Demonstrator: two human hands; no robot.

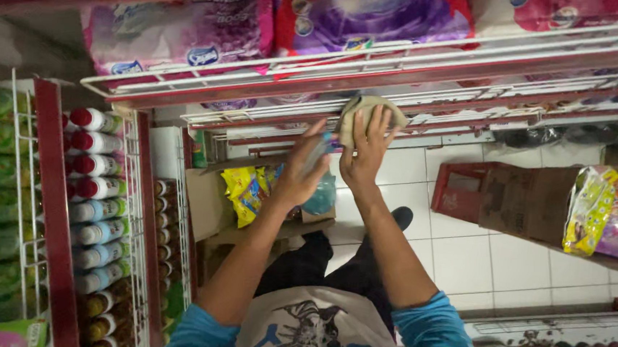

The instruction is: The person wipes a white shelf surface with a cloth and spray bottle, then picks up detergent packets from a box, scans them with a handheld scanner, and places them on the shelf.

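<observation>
Blue sleeves lie nearest, and both bare forearms stretch away from them toward the shelving. Further out, the left hand point(302, 173) is raised with its fingers curled around a small bluish thing point(318, 152), too blurred to identify. Just beside it, the right hand point(365, 152) is lifted with fingers spread flat, pressing a tan cloth point(368, 111) against the white wire shelf point(474, 98). Beyond, on the rack above, lie purple and pink soft packs point(374, 15).
</observation>
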